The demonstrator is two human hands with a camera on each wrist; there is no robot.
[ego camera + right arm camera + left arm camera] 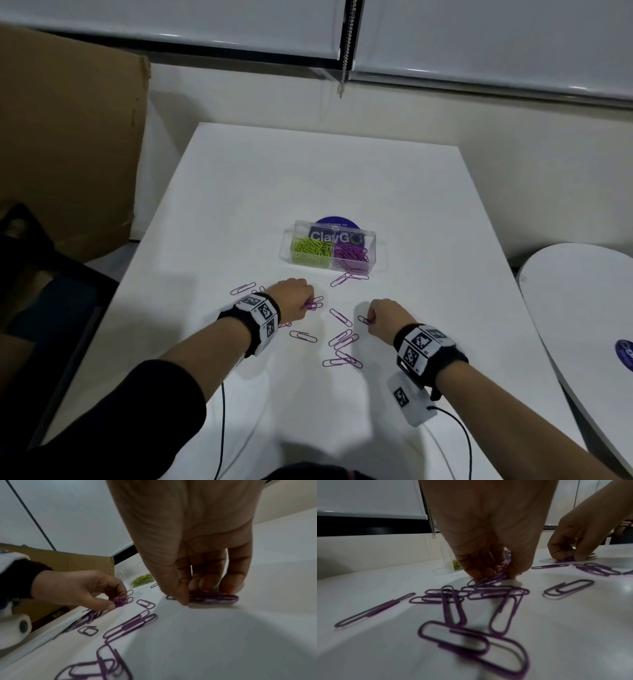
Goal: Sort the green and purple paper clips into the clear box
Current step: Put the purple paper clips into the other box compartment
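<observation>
On smooth white table [308,178], each hand pinches looped purple wire clips [311,305]

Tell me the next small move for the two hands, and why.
Probably lift both hands and carry their clips to the purple side of the clear box. The left hand already pinches a bunch of purple clips, the right hand pinches clips against the table, and that side sits just ahead.

Office-like room: white table [308,178], roller blinds [171,24], cardboard box [68,137].
</observation>
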